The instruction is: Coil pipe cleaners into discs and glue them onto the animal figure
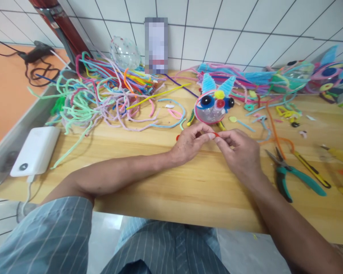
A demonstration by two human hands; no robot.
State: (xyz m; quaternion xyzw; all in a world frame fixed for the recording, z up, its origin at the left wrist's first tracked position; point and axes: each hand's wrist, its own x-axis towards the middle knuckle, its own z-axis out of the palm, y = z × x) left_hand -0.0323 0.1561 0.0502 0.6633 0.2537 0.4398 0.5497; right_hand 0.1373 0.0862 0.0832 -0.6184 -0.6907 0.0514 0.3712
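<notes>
My left hand and my right hand meet over the middle of the wooden table. Between their fingertips runs a short red pipe cleaner, pinched from both sides. A bit of red also shows at the left edge of my left hand; whether it belongs to the same piece I cannot tell. Just behind my hands stands a clear round ornament with light blue pipe-cleaner ears, dark round eyes on blue, a red nose and a yellow disc on top. My fingers partly cover its lower edge.
Heaped pipe cleaners spread at the left. Pliers and a yellow craft knife lie right of my right arm. A white power bank sits far left. A phone leans against the tiles. Similar ornaments stand at back right.
</notes>
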